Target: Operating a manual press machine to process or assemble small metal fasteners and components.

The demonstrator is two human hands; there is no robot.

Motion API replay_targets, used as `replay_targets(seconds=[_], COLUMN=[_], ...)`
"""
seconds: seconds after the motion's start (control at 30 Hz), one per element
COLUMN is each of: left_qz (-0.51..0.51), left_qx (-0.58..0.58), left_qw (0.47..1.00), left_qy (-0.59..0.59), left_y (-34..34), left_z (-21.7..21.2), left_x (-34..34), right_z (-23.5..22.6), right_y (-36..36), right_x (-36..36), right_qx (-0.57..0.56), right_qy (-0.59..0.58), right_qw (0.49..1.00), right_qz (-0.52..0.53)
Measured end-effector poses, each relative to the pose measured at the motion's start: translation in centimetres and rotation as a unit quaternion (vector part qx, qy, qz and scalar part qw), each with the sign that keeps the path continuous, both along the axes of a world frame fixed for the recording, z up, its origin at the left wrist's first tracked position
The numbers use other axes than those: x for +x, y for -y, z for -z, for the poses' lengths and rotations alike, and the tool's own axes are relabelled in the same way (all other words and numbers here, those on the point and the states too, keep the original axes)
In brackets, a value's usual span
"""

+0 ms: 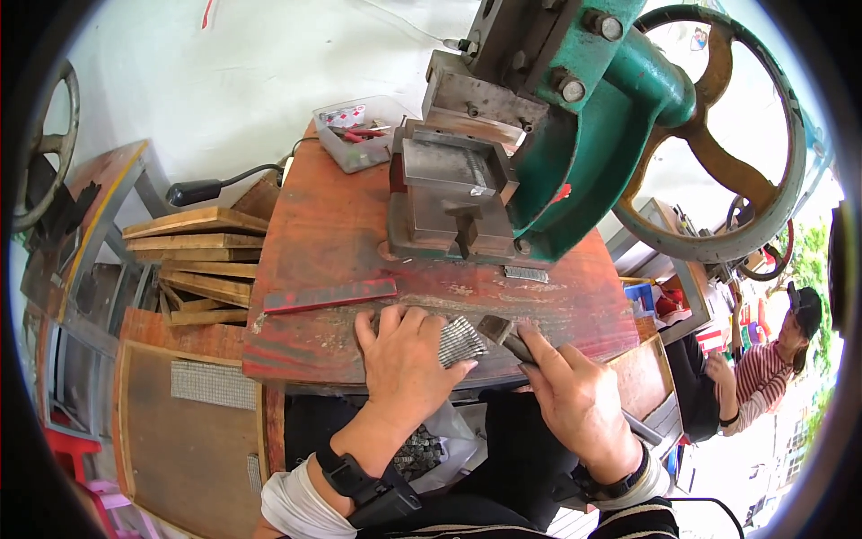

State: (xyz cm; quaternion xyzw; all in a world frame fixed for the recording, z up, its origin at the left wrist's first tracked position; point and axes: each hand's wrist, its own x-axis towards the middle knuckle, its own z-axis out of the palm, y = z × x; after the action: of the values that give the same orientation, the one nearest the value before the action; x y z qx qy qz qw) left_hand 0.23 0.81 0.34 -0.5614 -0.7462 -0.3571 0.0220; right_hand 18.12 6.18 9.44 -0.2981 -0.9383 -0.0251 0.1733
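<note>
My left hand (pixel 402 364) rests at the table's front edge, its fingers bent on the wood. Its thumb lies along a small stack of thin ridged metal strips (pixel 461 342), which sits against the palm side. In my right hand (pixel 579 395) is a hammer-like tool with a blocky metal head (pixel 496 330); the index finger stretches along it. The head is close beside the strips; whether they touch I cannot tell. Beyond my hands lie a red bar (pixel 330 296) and another ridged metal strip (pixel 526 274).
A green press (pixel 593 171) with a large handwheel (pixel 781 193) stands on the table behind a metal die (pixel 458 211). Further back is a clear plastic box (pixel 366 154). Wooden trays (pixel 193 242) are stacked left. A bag of metal pieces (pixel 422 454) hangs below. A person (pixel 763 373) sits right.
</note>
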Motion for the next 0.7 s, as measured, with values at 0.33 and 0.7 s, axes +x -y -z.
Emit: replay_targets(seconds=[0.33, 0.7], left_qz=[-0.005, -0.003], left_qx=[-0.001, 0.019], left_qw=[1.0, 1.0], left_qy=[-0.006, -0.014], left_y=[0.0, -0.2], left_z=[0.0, 0.2], left_x=[0.1, 0.1], right_z=[-0.2, 1.5], right_y=[0.5, -0.3], right_x=[0.1, 1.3], right_qx=[0.002, -0.015], right_qy=[-0.032, 0.011], right_qw=[0.999, 1.0], right_qz=[-0.003, -0.002])
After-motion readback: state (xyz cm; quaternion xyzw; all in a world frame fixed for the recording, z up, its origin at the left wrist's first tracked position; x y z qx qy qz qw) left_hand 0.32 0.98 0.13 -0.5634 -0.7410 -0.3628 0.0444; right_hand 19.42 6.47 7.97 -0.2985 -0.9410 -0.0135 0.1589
